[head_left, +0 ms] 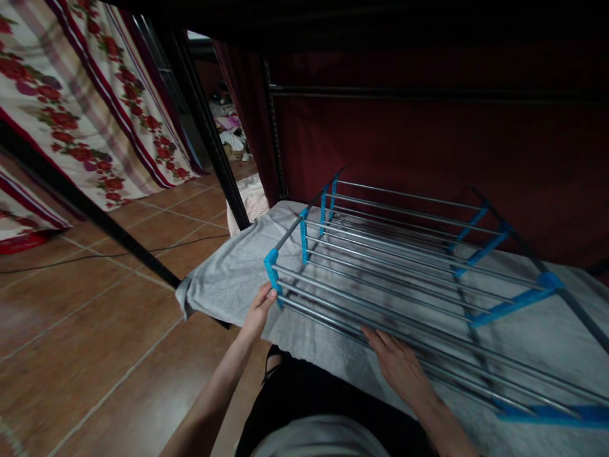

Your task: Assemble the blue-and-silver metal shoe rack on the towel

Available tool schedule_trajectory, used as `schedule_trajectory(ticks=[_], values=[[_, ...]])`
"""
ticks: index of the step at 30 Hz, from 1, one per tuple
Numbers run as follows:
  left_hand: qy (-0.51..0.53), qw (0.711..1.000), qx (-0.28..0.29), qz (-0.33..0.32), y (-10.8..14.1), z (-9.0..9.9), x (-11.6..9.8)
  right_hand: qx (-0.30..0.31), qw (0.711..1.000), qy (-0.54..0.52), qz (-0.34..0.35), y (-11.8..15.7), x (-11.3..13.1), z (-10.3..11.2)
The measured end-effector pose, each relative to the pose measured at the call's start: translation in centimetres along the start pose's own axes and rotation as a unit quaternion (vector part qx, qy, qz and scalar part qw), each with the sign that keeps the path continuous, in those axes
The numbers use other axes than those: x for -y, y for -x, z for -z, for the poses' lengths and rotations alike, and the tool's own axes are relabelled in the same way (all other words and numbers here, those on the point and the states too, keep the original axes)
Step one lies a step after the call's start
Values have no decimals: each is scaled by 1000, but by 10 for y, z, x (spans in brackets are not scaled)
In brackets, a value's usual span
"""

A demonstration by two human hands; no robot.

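Note:
A metal rack (361,306) of several parallel silver tubes lies lengthwise before me, resting on a grey cloth (228,273). Blue plastic brackets join its tubes at both ends. At the near left corner, my left hand (259,310) is closed on the blue bracket (273,273), thumb and fingertips against its lower part. My right hand (397,363) lies along the near long side, fingers stretched out and touching the front tubes; its thumb is hidden. On the right, another blue bracket (516,301) joins the tubes to a dark bar.
A black metal frame surrounds the cloth-covered surface, with a post (214,136) at left and a dark red curtain (419,143) behind. Left are a tiled floor (95,304), a thin cable (95,256) and a floral curtain (80,108). Clothes (232,130) are piled farther back.

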State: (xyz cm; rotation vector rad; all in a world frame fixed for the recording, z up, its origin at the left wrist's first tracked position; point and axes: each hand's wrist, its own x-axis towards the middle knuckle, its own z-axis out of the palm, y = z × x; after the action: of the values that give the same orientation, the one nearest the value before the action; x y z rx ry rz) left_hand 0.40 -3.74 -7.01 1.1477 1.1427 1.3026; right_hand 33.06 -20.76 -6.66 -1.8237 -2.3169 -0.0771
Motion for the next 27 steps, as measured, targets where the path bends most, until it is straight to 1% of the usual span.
schedule_trajectory(ticks=[3,6,8,10,14,19,21,24,27], values=[[61,992,102,43,-6,6,2,-3,1000,4,17,1,-4,-4],[72,976,191,78,-11,14,-1,-5,999,13,28,4,-8,-10],[61,966,237,82,-16,19,-3,-14,999,16,31,6,-10,-13],[55,959,265,79,-19,22,-3,-26,999,16,33,7,-12,-15],[59,953,289,70,-25,24,0,-33,998,11,43,7,-13,-15],[72,949,297,74,-29,25,8,-29,999,6,46,6,-14,-10],[82,949,295,74,-30,25,12,-22,999,-2,40,4,-11,-6],[92,950,289,76,-31,27,18,5,1000,-20,12,-8,6,4],[92,949,294,74,-33,28,22,33,999,-39,-3,-35,38,13]])
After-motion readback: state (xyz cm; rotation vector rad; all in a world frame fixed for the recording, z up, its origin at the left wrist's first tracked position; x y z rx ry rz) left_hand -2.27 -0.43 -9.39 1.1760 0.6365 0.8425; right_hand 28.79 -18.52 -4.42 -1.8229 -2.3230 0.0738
